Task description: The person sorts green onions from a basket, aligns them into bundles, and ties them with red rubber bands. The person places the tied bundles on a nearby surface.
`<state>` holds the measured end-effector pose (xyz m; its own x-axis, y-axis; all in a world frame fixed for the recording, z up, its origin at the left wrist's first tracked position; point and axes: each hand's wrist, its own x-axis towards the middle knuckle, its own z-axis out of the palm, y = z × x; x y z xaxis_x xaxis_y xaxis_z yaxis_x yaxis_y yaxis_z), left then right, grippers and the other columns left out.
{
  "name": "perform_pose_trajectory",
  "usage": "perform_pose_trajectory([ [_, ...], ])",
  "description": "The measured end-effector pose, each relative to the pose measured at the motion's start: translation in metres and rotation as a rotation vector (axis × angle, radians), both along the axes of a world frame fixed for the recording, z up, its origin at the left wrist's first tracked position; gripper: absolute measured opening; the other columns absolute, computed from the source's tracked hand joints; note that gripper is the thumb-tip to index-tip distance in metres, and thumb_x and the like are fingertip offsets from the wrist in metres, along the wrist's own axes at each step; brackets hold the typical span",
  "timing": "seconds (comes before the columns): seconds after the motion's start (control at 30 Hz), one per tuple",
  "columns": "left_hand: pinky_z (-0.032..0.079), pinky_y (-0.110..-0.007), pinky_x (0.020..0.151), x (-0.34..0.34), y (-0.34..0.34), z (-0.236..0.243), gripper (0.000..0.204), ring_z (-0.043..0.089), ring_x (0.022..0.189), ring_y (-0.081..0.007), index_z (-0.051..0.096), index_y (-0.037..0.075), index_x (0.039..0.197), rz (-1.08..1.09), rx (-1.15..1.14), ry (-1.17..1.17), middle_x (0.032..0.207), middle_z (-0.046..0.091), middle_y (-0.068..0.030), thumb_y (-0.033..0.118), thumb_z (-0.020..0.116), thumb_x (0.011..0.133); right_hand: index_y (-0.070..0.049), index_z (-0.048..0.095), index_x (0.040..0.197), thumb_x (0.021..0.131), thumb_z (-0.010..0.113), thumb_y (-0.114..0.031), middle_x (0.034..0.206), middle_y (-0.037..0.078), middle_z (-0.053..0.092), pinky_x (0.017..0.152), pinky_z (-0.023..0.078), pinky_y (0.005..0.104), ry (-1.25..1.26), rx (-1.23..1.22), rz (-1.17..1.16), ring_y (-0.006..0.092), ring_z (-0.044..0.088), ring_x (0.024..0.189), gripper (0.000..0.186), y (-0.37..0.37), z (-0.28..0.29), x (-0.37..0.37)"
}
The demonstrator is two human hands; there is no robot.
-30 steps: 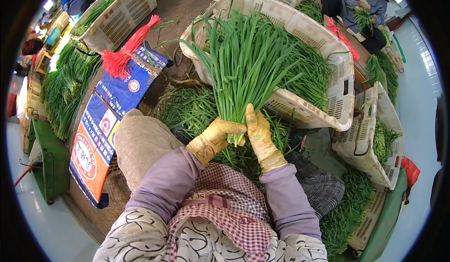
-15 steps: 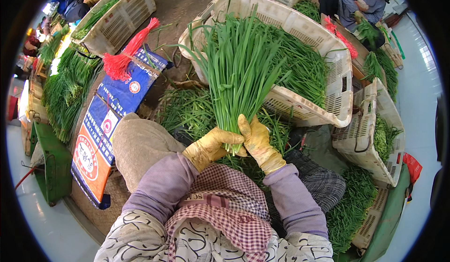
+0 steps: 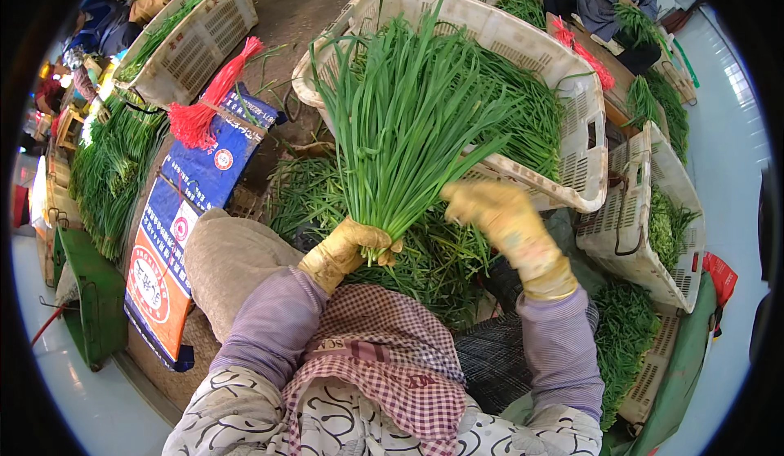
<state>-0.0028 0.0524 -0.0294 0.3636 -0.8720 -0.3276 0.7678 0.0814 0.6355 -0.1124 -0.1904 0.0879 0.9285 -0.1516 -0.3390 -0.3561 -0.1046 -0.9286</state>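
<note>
My left hand (image 3: 346, 252), in a yellow glove, is closed around the lower stems of a bunch of garlic chives (image 3: 400, 129). The long, flat green leaves fan upward over the near side of a white plastic crate (image 3: 581, 204). To the right of the stems, apart from them, is my right hand (image 3: 500, 215), gloved in yellow too. Motion smears its fingers, so whether they hold anything is unclear. Inside the crate lie many more chives (image 3: 531, 121). Beneath my hands is a pile of loose green leaves (image 3: 314, 191).
Pink twine strands (image 3: 214, 101) hang over a blue and orange printed sheet (image 3: 208, 158) at left, near a green metal holder (image 3: 98, 301). Another white crate (image 3: 633, 244) stands at right. Bundled chives (image 3: 114, 178) lie far left. A co-worker (image 3: 600, 7) sits at top right.
My right hand has let go of the stems and moved off to the right. My left hand, still around the bunch, has shifted slightly left, and the leaves fan out wider.
</note>
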Motion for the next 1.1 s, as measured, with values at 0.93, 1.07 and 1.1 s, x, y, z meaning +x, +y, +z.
perform_pose_trajectory([
  [0.93, 0.058, -0.043, 0.059, 0.002, -0.001, -0.004, 0.063, 0.064, 0.06, -0.0258, 0.056, -0.001, 0.125, 0.034, 0.098, 0.062, 0.099, 0.066, -0.023, 0.001, 0.074, 0.065, -0.015, 0.074, 0.092, 0.079, 0.069, -0.019, 0.092, 0.004, 0.072, 0.09, 0.042, 0.0429, -0.32, -1.33, 0.254, 0.0256, 0.065, 0.094, 0.015, -0.117, -0.032, 0.11],
  [1.07, 0.06, -0.042, 0.06, 0.002, -0.003, 0.002, 0.063, 0.066, 0.064, -0.0265, 0.055, -0.001, 0.127, 0.049, 0.084, -0.017, 0.105, 0.067, -0.0251, 0.002, 0.075, 0.067, -0.017, 0.069, 0.082, 0.081, 0.064, -0.019, 0.086, 0.003, 0.07, 0.088, 0.041, 0.044, -0.499, -1.601, 0.099, 0.0253, 0.064, 0.09, 0.006, -0.135, -0.02, 0.102],
  [1.1, 0.06, -0.042, 0.059, 0.001, -0.003, 0.003, 0.063, 0.066, 0.064, -0.0264, 0.055, -0.001, 0.127, 0.047, 0.078, -0.003, 0.104, 0.067, -0.0248, 0.002, 0.074, 0.067, -0.017, 0.069, 0.082, 0.083, 0.063, -0.019, 0.087, 0.004, 0.07, 0.088, 0.041, 0.0456, -0.487, -1.621, 0.013, 0.0266, 0.064, 0.09, 0.007, -0.141, -0.013, 0.098],
])
